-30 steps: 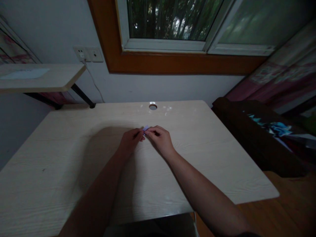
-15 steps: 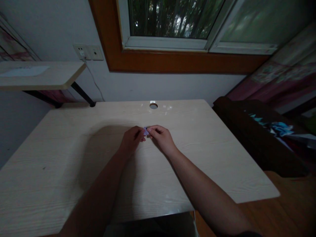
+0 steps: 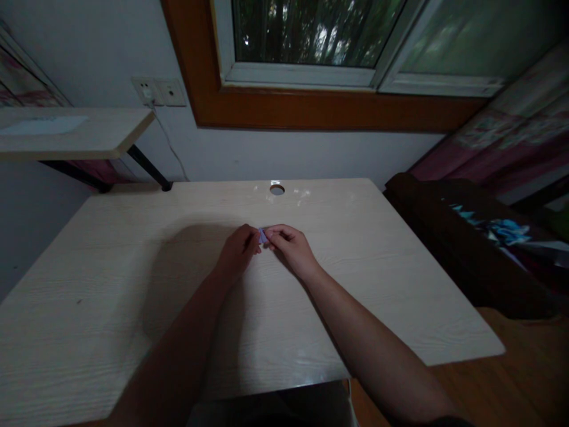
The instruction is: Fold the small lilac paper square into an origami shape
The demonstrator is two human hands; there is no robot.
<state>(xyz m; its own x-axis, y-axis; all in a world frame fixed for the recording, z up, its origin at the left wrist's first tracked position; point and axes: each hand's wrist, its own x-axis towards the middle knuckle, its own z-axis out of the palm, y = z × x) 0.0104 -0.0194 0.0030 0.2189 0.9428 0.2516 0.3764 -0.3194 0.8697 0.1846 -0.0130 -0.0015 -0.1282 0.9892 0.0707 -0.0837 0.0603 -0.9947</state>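
Between my two hands is a small purple piece (image 3: pixel 262 236), thin and folded-looking, perhaps paper; its exact kind is too small to make out. My left hand (image 3: pixel 240 246) pinches its left side between thumb and fingers. From the other side my right hand (image 3: pixel 288 243) grips it with thumb and forefinger. Both hands are just over the middle of the pale wood-grain desk (image 3: pixel 355 237). My fingers cover much of the piece.
A round cable hole (image 3: pixel 277 190) lies near the desk's back edge. At the back left a raised shelf (image 3: pixel 102 127) on black legs bears a white sheet (image 3: pixel 44 126). To the right stands a dark brown piece of furniture (image 3: pixel 466 249) with blue cloth-like items (image 3: pixel 509 231) on it.
The purple piece has turned slightly in my fingers, and my left fingertips have shifted a little. Both hands still grip it in nearly the same spot.
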